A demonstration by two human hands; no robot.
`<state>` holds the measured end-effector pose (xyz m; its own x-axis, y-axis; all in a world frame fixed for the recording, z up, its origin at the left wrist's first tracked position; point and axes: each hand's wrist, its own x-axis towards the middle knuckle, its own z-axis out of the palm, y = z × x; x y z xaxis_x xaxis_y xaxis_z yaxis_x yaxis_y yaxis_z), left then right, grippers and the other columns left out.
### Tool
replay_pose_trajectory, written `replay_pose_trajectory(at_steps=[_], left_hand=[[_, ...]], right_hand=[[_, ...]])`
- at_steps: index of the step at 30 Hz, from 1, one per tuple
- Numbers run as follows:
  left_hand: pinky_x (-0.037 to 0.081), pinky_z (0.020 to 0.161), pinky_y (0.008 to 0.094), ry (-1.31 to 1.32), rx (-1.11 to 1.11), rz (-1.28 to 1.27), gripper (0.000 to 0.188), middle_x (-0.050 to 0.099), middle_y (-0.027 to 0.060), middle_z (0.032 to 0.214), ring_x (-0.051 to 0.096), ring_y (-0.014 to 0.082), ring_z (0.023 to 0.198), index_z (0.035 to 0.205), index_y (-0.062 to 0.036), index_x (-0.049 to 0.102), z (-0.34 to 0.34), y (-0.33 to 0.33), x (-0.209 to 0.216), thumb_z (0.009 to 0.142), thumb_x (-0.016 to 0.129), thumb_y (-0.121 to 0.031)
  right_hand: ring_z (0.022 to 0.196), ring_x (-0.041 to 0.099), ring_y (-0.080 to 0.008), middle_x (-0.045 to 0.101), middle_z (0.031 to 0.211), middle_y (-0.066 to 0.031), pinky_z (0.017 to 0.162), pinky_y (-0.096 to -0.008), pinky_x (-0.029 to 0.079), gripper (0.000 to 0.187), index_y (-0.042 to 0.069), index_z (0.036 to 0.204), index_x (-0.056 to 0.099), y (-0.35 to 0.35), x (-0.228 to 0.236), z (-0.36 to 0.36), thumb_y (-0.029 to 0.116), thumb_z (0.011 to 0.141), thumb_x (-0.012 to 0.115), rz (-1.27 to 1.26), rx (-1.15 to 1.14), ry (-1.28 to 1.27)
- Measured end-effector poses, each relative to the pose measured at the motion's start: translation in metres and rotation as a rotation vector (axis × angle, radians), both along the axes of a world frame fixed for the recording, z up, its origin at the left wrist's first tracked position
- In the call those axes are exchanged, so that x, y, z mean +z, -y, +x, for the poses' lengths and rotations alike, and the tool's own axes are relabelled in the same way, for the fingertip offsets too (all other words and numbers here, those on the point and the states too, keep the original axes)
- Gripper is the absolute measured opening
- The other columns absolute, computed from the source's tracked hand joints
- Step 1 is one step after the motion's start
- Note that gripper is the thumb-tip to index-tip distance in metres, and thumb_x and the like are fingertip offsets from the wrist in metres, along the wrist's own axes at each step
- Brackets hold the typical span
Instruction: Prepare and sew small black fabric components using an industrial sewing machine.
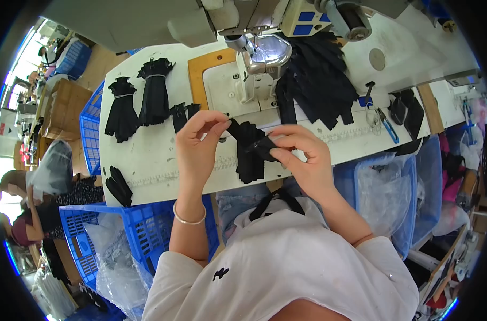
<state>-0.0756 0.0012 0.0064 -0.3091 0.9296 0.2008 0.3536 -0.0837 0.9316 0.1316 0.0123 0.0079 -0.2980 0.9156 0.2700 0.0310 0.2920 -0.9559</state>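
Observation:
My left hand (202,140) is closed in a pinch on the end of a black fabric strip (234,128), thumb against forefinger. To its right, the fingers of my right hand (306,155) grip a folded black fabric piece (266,149), slightly smeared by motion. Whether the two pieces are joined I cannot tell. Beneath them a stack of black strips (250,167) lies on the white table (152,160), close to its near edge. Just beyond my hands stands the sewing machine (254,80), its lamp lit over the needle area.
Banded bundles of black strips (155,91) lie at the left, and a loose black bundle (118,185) near the left corner. A large black pile (321,80) sits right of the needle, with blue-handled snips (389,128) beyond. Blue crates (139,224) and plastic bins (409,187) flank me.

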Motion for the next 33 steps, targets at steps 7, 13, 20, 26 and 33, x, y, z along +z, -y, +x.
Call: replay_pose_trajectory(at_steps=[7,13,20,26,33], left_hand=[[0.053,0.068,0.0234,0.610,-0.148,-0.004,0.009,0.066,0.0070,0.083,0.062,0.0111,0.075,0.092,0.0059,0.065,0.021,0.014,0.032,0.083,0.065,0.003],[0.055,0.071,0.0257,0.600,-0.112,0.074,0.014,0.066,0.0090,0.087,0.062,0.0126,0.079,0.096,0.0069,0.065,0.039,0.027,0.037,0.082,0.065,0.005],[0.055,0.070,0.0248,0.530,-0.123,0.077,0.016,0.066,0.0087,0.088,0.063,0.0122,0.080,0.097,0.0067,0.064,0.039,0.026,0.033,0.081,0.066,0.008],[0.055,0.070,0.0245,0.521,-0.091,0.079,0.016,0.066,0.0075,0.087,0.063,0.0110,0.078,0.096,0.0067,0.064,0.040,0.024,0.031,0.080,0.067,0.008],[0.051,0.070,0.0191,0.501,-0.103,0.056,0.018,0.066,0.0053,0.085,0.060,0.0079,0.077,0.097,0.0048,0.065,0.038,0.010,0.038,0.079,0.068,0.007]], right_hand=[[0.070,0.058,-0.0098,0.067,0.091,-0.0069,0.061,-0.0231,0.046,0.012,0.001,0.090,0.068,-0.002,0.020,-0.017,0.005,0.079,0.069,-0.094,0.033,-0.011],[0.067,0.055,-0.0085,0.064,0.082,-0.0040,0.058,-0.0226,0.043,0.012,0.001,0.091,0.067,-0.001,0.018,-0.013,0.005,0.080,0.069,-0.132,0.008,0.026],[0.066,0.053,-0.0075,0.063,0.082,-0.0031,0.057,-0.0220,0.041,0.011,0.001,0.091,0.065,0.000,0.017,-0.013,0.005,0.081,0.069,-0.095,0.015,-0.005],[0.066,0.052,-0.0053,0.063,0.082,-0.0015,0.057,-0.0209,0.040,0.012,0.001,0.092,0.064,-0.002,0.018,-0.013,0.006,0.082,0.068,-0.262,0.048,-0.104],[0.060,0.050,-0.0045,0.062,0.069,-0.0002,0.055,-0.0205,0.040,0.014,-0.002,0.088,0.064,-0.020,0.017,-0.005,0.009,0.082,0.070,-0.404,0.183,0.027]])
